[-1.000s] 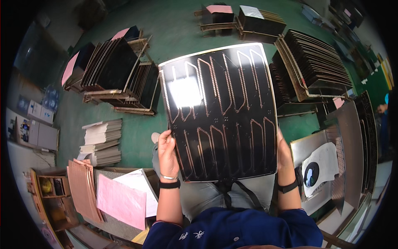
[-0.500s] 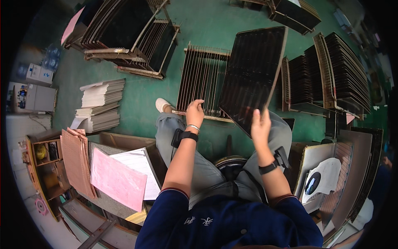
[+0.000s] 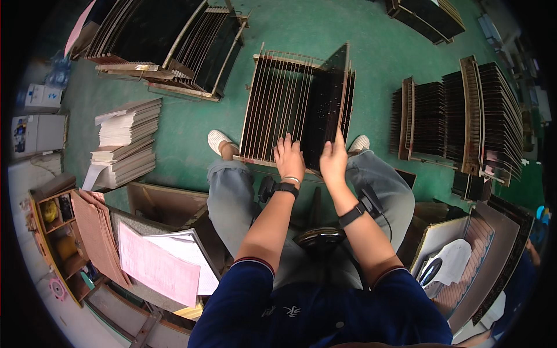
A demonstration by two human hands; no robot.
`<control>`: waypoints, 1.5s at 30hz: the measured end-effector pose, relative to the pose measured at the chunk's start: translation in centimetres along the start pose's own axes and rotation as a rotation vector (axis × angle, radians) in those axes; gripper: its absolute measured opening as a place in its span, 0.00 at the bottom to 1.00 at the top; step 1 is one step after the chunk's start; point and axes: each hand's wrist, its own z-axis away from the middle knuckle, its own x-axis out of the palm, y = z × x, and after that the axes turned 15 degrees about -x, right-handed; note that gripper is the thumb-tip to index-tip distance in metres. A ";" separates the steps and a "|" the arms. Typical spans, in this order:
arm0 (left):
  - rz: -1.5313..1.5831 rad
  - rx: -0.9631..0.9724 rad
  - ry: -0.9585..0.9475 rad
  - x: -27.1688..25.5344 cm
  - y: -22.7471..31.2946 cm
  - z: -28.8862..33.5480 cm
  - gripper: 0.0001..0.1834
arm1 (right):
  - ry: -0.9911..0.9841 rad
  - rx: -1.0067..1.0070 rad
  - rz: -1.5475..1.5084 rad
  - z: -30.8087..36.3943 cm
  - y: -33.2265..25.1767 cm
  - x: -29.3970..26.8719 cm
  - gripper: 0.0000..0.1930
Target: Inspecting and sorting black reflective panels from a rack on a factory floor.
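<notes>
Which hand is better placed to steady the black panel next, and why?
Probably the right hand: it is at the near edge of the black panel, while the left hand is over the rack.

The panel (image 3: 326, 110) blocks my sight of part of the rack's (image 3: 252, 159) far edge, toward its right corner, and its own foot is lost inside. Marks on its face are too small to make out. I can't tell how far the right hand (image 3: 333, 162) reaches behind it, or which wires (image 3: 272, 110) the left hand (image 3: 289, 156) covers. A trouser leg (image 3: 383, 180) partly hides the right shoe (image 3: 360, 142). On the counter (image 3: 144, 293), the pink sheet (image 3: 159, 264) covers part of the white sheet (image 3: 191, 252). The top edge of view cuts off the full rack (image 3: 148, 35); the co-worker (image 3: 522, 284) is a dim blur.
</notes>
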 end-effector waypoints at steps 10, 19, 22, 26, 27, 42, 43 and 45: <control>-0.119 -0.017 -0.013 0.9 -0.2 -0.2 0.06 | -0.346 0.139 0.032 5.4 3.9 0.5 0.25; 0.501 0.058 -0.132 -11.4 2.3 1.8 0.05 | -0.389 0.173 -0.059 9.2 4.7 -7.0 0.26; 0.709 0.161 -0.017 -22.3 2.6 4.5 0.04 | -0.405 0.254 -0.207 8.5 4.2 -9.4 0.24; 1.245 -0.038 -0.348 -29.4 -2.1 6.7 0.03 | -0.148 0.376 -0.511 5.8 1.6 -13.6 0.27; 1.333 -0.078 -0.369 -30.0 -3.4 7.4 0.04 | -0.075 0.429 -0.608 4.6 -1.1 -14.5 0.29; 2.099 -0.052 -0.730 -24.2 -0.8 15.5 0.23 | 0.299 0.135 -1.331 6.2 -10.4 -21.9 0.20; 2.026 -0.237 -0.596 -24.0 0.8 16.4 0.22 | 0.270 0.160 -1.363 7.0 -11.3 -21.7 0.20; 1.982 -0.238 -0.595 -24.9 1.9 17.2 0.20 | 0.186 0.165 -1.264 8.3 -11.6 -21.7 0.20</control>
